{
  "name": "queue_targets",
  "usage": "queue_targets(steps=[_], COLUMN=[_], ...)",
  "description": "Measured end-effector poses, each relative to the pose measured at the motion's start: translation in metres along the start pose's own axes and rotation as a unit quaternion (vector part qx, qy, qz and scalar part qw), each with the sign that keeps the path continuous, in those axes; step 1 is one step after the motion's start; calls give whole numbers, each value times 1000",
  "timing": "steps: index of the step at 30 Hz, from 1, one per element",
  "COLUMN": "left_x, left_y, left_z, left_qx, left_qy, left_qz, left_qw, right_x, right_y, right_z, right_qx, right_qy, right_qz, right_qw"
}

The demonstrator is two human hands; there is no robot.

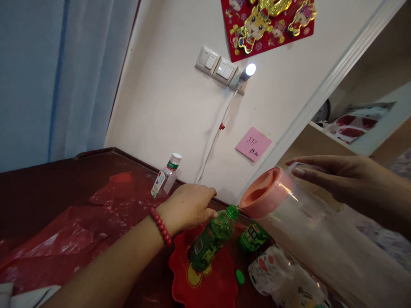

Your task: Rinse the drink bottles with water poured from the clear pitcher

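Observation:
A clear pitcher point(324, 239) with an orange lid point(265, 190) is tilted, its spout close to the open mouth of a green bottle point(213, 239). My right hand point(340, 179) grips the pitcher at its handle, near the lid. The capless bottle stands on a red scalloped plate point(205, 295). My left hand point(189, 205), with a red bead bracelet at its wrist, is beside the bottle's upper left side, thumb and index finger apart; the other fingers are hidden. A green cap point(239, 276) lies right of the plate.
A small clear bottle with a white cap point(166, 175) stands by the wall. Red plastic film point(73, 231) covers part of the dark table point(48, 179). A green packet point(253, 236) and a patterned cup point(268, 269) are at the right. A white cable point(213, 145) hangs down the wall.

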State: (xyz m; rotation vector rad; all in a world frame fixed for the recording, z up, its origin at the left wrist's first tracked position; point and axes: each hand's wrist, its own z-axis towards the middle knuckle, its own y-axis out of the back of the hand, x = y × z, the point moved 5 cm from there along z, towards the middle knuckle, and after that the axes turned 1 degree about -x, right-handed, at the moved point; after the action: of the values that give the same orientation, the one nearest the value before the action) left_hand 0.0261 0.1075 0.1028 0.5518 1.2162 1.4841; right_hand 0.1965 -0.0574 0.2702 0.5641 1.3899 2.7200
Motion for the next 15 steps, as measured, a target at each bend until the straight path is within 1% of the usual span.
queue_targets(steps=[4, 12, 15], left_x=[0, 1, 1], left_y=[-1, -1, 0], left_z=[1, 0, 0], left_qx=[-1, 0, -1], left_qy=[-1, -2, -2], left_qz=[-1, -4, -3], left_qw=[1000, 1000, 1000], right_x=[-5, -6, -4], right_y=[0, 0, -1], right_z=[-1, -1, -1], right_qx=[-6, -14, -24], right_qy=[-51, -98, -103], right_qz=[-46, -75, -76], right_qw=[998, 992, 992])
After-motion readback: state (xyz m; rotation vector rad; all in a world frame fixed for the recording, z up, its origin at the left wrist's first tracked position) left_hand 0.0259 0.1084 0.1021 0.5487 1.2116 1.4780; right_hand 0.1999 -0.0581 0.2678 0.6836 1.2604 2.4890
